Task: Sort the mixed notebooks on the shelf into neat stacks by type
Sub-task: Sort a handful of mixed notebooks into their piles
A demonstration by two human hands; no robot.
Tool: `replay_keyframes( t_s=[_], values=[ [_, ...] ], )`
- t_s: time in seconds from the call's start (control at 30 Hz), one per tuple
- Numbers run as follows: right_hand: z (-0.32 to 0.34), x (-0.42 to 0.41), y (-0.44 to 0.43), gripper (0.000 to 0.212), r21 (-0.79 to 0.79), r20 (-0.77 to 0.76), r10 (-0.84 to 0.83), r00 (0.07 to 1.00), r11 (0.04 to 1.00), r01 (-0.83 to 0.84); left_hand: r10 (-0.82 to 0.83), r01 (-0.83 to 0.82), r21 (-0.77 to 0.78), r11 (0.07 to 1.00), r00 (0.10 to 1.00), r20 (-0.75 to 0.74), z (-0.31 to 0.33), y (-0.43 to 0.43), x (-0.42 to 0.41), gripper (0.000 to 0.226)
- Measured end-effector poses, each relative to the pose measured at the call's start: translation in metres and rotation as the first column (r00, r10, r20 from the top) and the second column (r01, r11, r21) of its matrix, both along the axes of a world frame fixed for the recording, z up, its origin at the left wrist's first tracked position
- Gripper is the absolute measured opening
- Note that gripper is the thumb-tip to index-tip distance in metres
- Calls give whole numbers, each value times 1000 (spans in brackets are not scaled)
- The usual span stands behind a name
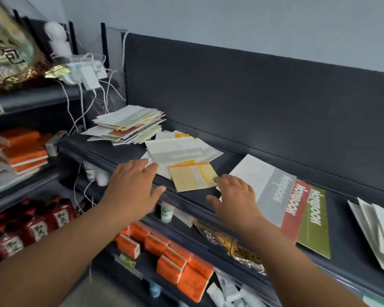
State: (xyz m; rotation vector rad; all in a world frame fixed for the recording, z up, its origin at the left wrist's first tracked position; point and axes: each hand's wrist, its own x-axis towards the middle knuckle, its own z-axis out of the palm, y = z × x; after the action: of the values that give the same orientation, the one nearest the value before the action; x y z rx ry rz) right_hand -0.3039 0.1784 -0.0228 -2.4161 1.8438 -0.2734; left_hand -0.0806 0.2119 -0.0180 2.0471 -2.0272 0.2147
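both hands reached over the front lip of the dark grey metal shelf (248, 151), and neither held anything. the left hand (134, 185) lay flat with fingers straight and loosely spread, its fingertips at the near edge of a loose overlap of white paper-covered notebooks (182, 149). the right hand (235, 196) was spread just as wide, its fingertips at, perhaps touching, the right corner of a thin pale-yellow notebook with an orange band (193, 177). that notebook lay between the two hands, partly on the white ones. an untidy heap of mixed thin notebooks (131, 125) sat at the shelf's left rear. a fan of three large flat notebooks in grey, red and olive green (284, 200) lay just beside the right hand, and a slumped row of white notebooks (377, 229) sat at the far right. sorting looked barely begun, with the yellow one apparently the piece in hand. the next move probably called for pinching its thin edge, lifting it clear without dragging the white covers beneath, and starting a pile of its own kind on bare shelf.
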Motion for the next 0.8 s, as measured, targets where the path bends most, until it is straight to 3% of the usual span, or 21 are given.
replay_keyframes(
  t_s=[0.23,0.4,0.67,0.8],
  values=[
    [-20,50,-55,53,165,-156,93,983,984,-67,41,-39,44,998,999,-27,-11,-42,30,61],
    [-29,74,-100,57,297,-158,94,983,954,-44,12,-12,21,1000,1000,-9,-7,-90,48,58],
    [-30,85,-142,53,299,-128,77,989,954,-35,-31,33,93,995,999,-25,-16,-172,59,55],
    [-27,92,-158,52,207,-122,-3,992,978,28,-96,98,154,983,995,-21,-17,-211,60,55]
  ],
)
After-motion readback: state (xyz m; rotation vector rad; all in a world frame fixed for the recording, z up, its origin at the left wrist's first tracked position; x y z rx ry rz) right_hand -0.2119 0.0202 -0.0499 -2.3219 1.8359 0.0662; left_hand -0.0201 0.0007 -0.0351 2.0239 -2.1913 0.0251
